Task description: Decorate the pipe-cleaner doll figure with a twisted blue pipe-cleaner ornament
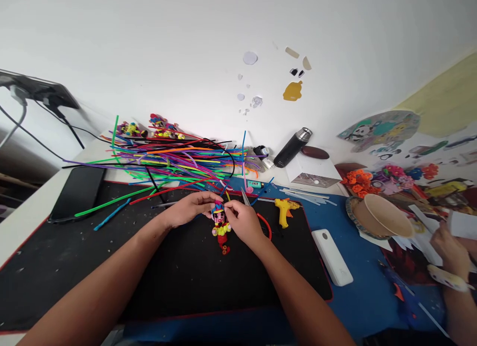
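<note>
Red-and-yellow doll point(222, 229) lies between left hand point(189, 209) and right hand point(244, 222), both pinching its top.

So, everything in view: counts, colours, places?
Mat: 1, black, foreground.
Pipe-cleaner doll: 1, multicoloured, centre.
Pipe cleaners: dozens, mixed, mostly rear.
Other dolls: several, multicoloured, behind pipe cleaners.
Phone: 1, black, rear left.
Glue gun: 1, yellow, on mat.
Glue sticks: several, whitish, right rear.
Scissors: 1 pair, silver, mat's rear.
Lighter: 1, teal, beyond scissors.
Flask: 1, black, rear.
Box: 1, white, beside flask.
Case: 1, maroon, on box.
Power bank: 1, white, mat's right edge.
Bowl: 1, beige, right.
Flowers: several, orange and pink, behind bowl.
Wall decorations: many, mixed, rear.
Power strip: 1, black, far left.
Tabletop: 1, blue and white, beneath.
Co-worker's hand: 1, bare, far right.
Left hand: 1, bare, holding doll.
Right hand: 1, bare, holding doll.
</note>
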A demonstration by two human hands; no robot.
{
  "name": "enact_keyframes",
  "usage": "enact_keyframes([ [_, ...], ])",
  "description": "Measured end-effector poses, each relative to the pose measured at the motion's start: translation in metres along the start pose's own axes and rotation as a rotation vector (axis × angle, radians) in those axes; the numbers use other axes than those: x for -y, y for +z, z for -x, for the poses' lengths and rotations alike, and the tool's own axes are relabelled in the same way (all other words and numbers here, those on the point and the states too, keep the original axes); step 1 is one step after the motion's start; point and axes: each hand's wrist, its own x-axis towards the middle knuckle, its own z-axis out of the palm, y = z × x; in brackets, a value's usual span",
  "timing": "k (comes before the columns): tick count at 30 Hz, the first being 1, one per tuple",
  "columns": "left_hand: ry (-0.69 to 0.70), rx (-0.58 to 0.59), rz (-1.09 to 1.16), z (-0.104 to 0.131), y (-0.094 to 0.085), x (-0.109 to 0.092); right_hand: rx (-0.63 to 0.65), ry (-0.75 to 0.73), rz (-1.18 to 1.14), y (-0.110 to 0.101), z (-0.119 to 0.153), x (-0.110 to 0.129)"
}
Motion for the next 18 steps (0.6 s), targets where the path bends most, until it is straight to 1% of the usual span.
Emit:
enact_keyframes([
  [10, 0.01, 0.004, -0.035, -0.0014, -0.0011, 0.0023, -0.003, -0.004, -0.002, -0.0007, 0.0, 0.0013],
  [18, 0.004, 0.012, -0.044, 0.0002, -0.0004, -0.0018, -0.007, -0.021, 0.0, -0.001, 0.0002, 0.0016],
])
